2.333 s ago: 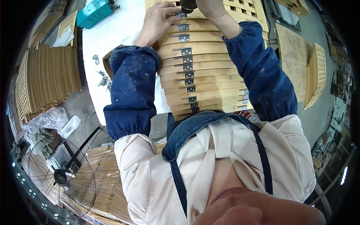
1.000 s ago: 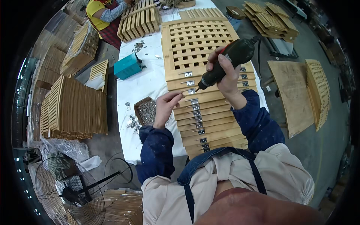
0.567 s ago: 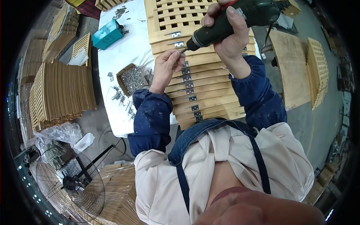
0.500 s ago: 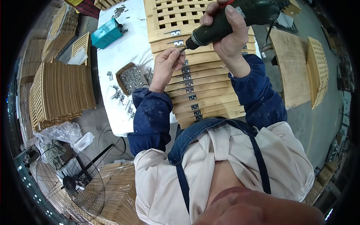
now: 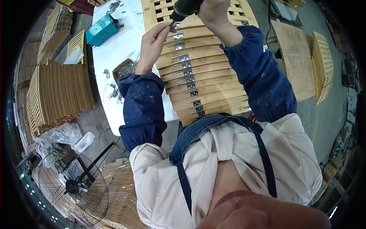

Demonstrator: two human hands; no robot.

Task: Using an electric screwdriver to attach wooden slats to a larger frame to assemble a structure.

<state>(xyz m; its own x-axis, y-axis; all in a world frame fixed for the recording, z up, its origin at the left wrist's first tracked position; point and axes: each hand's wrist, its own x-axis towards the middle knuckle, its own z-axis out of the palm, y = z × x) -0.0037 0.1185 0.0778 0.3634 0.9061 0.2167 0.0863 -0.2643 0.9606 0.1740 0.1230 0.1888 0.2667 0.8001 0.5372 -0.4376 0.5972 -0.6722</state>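
My right hand (image 5: pixel 214 12) grips a dark green power screwdriver (image 5: pixel 186 7), whose rear is cut off by the upper edge of the view. Its bit points down and left at a small metal hinge (image 5: pixel 177 26) on the farthest slatted wooden panel. My left hand (image 5: pixel 154 42) is pinched right at the bit's tip; whatever lies between the fingertips is too small to make out. Several wooden panels (image 5: pixel 213 63) lie overlapped in a stepped row toward me. Small metal hinges (image 5: pixel 187 65) with pins sit along their left side.
On the white-covered table (image 5: pixel 100 65) left of the panels are a carton of screws (image 5: pixel 116 71), loose hinges (image 5: pixel 115 91) and a teal box (image 5: pixel 102 30). Stacked panels (image 5: pixel 63 89) and a wire-caged fan (image 5: pixel 72 186) stand at left. A plywood board (image 5: pixel 299 61) is at right.
Both hands and the power screwdriver have moved farther away and a little left, to a hinge higher up the row. More of the screwdriver is now outside the view.
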